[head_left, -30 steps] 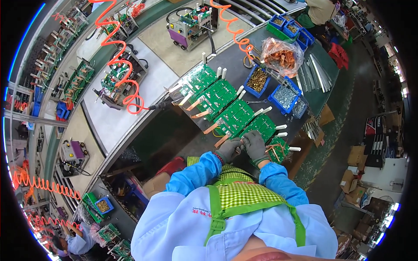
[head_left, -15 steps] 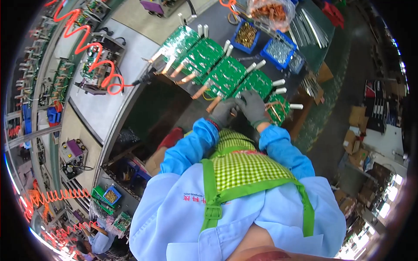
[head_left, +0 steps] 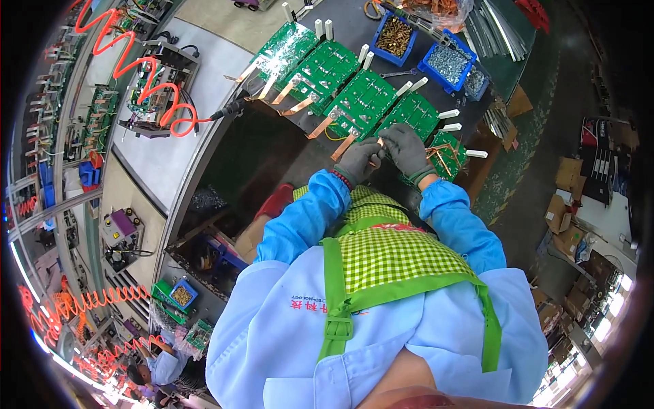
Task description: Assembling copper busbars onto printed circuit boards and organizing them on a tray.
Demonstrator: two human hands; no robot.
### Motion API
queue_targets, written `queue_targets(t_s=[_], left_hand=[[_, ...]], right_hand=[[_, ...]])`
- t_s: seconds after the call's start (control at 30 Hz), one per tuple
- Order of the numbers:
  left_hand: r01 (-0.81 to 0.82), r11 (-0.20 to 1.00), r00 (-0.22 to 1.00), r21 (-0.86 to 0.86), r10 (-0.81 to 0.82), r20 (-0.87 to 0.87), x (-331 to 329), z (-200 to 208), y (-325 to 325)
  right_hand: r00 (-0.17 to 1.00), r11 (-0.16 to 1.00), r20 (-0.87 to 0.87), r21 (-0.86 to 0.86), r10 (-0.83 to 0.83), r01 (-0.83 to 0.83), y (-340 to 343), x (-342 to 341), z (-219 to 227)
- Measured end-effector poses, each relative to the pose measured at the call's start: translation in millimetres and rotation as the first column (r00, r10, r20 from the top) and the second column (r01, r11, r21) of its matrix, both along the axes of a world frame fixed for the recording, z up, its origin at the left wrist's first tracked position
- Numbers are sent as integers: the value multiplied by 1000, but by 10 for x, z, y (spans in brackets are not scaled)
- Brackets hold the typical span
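My left hand (head_left: 357,163) and my right hand (head_left: 407,148), both in grey gloves, meet at the near edge of the bench. Their fingers are closed and pinched close together. Small copper-coloured spots show at the fingertips, but whether these are a part or bare skin I cannot make out. Just beyond the hands, several green circuit boards (head_left: 364,99) lie in a slanting row with white posts along their far side. Flat copper strips (head_left: 320,127) stick out from their near side. Beside my right hand, the rightmost board (head_left: 447,151) carries a bent copper frame.
Past the boards stand a blue bin of brass parts (head_left: 394,37) and a blue bin of silvery hardware (head_left: 447,63). A wrench (head_left: 399,73) lies near them, with metal strips (head_left: 501,31) farther right. A red coiled cord (head_left: 146,85) leads to a black tool (head_left: 228,110) at left.
The view has shifted, so the bench sits slightly lower and more to the right. My hands stay together by the boards, with the right fingers now raised and pinching near the left ones.
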State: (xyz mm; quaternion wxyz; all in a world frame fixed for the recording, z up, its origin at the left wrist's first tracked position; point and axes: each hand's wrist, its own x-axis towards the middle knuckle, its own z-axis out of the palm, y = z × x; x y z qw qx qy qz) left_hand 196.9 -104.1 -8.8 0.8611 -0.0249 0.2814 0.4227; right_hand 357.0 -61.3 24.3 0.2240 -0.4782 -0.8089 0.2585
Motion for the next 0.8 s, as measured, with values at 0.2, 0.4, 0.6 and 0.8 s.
queue_targets(t_s=[0.2, 0.4, 0.6, 0.8], left_hand=[[46, 990, 995, 131, -34, -94, 16, -61, 12], [102, 933, 957, 344, 2, -290, 36, -293, -47], [16, 996, 996, 90, -7, -94, 34, -198, -2], [24, 993, 998, 116, -17, -65, 17, -151, -4]], right_hand=[[996, 996, 59, -40, -71, 74, 22, -33, 31], [985, 979, 106, -144, -133, 148, 66, -106, 186], [994, 995, 63, 41, 87, -89, -17, 151, 53], [999, 993, 24, -104, -49, 51, -127, 70, 243]])
